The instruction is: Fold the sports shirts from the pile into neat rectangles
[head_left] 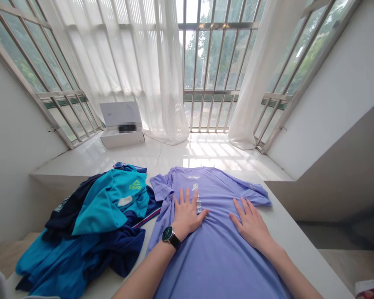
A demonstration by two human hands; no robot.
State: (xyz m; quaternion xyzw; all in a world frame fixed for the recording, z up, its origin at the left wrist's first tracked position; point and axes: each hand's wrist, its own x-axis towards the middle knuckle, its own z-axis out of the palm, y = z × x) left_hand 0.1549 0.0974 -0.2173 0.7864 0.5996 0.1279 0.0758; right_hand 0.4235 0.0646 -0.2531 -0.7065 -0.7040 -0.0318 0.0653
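Observation:
A lavender T-shirt [212, 249] lies spread on the white table [311, 257], its collar toward the window and white print down its chest. My left hand [188, 214], with a black watch [170, 236] on the wrist, presses flat on the chest beside the print, fingers spread. On the right half of the shirt rests my right hand [251, 222], palm down with its fingers apart. The left sleeve is rumpled and partly folded; the right sleeve extends outward. Below the chest, the fabric runs out of view at the bottom.
Left of the shirt is a loose pile of clothes, with a teal PEAK shirt [106, 203] on top and blue garments [81, 257] beneath. An open white box [123, 139] stands on the windowsill [165, 155]. White curtains [137, 74] hang before the barred window.

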